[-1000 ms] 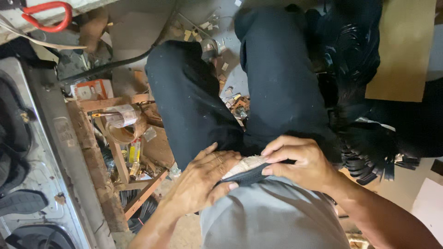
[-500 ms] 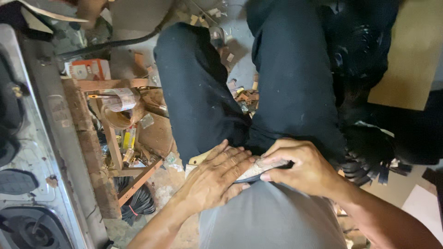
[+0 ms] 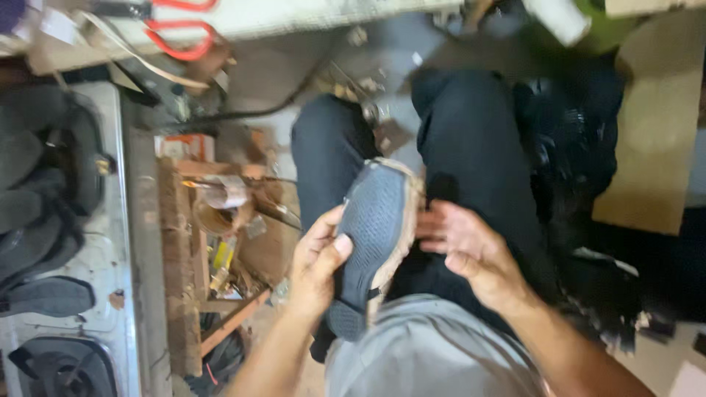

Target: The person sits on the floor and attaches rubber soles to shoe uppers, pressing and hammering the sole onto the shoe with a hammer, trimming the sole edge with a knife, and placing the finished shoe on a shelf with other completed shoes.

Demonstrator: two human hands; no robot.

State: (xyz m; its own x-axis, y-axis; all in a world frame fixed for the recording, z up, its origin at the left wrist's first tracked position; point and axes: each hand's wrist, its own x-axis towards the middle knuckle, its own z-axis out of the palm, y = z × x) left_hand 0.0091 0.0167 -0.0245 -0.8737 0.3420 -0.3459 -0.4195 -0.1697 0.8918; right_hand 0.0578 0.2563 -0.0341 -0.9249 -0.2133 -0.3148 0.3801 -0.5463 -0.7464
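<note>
Two hands meet at a dark mesh shoe (image 3: pixel 375 235) over my lap. My left hand (image 3: pixel 316 268) is wrapped around the shoe, thumb pressed on its mesh upper, holding it up lengthwise above my dark trousers (image 3: pixel 471 147). My right hand (image 3: pixel 467 246) sits just beside the pale sole edge, fingers spread wide and loose, holding nothing; I cannot tell whether the fingertips touch it. Left of my knees stands a cluttered wooden rack (image 3: pixel 198 257), and beyond it, red handles (image 3: pixel 180 40) lie near the top.
</note>
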